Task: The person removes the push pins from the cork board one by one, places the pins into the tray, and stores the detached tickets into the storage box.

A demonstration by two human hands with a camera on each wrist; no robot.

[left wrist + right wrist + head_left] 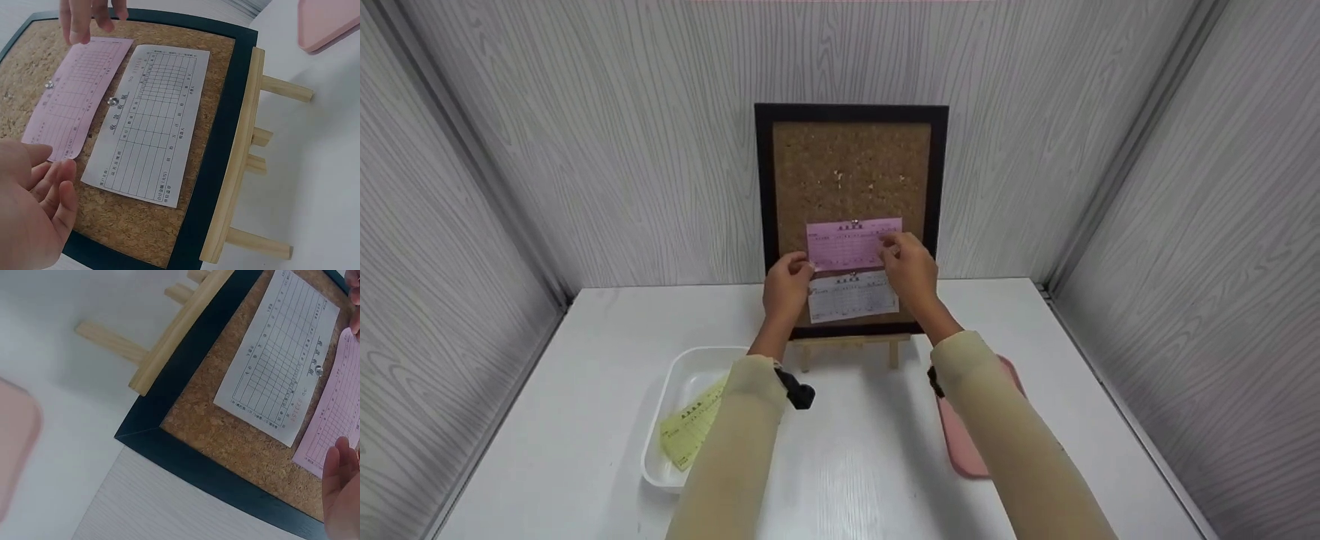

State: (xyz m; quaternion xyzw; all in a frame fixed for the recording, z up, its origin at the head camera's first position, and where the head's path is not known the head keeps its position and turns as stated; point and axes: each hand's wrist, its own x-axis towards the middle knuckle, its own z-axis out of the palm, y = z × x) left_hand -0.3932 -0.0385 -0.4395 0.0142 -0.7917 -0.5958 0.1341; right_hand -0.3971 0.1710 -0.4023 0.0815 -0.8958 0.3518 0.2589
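A pink receipt slip (844,246) hangs on a black-framed cork board (851,154), held near its top edge by a clear push pin (49,85). Thumb and fingers of my left hand (786,291) pinch the slip's lower left corner, which curls slightly in the left wrist view. Over the slip's right end, my right hand (913,271) has its fingers loosely extended, fingertips right at the paper. Just below, a white receipt slip (147,126) is fixed by another clear push pin (113,101).
The board stands on a wooden easel (851,340) against the back wall. Left of it, a white tray (655,427) holds yellow receipt slips (688,426), partly behind my left sleeve. A pink tray (966,450) lies under my right forearm. More pins (838,177) stick in the upper cork.
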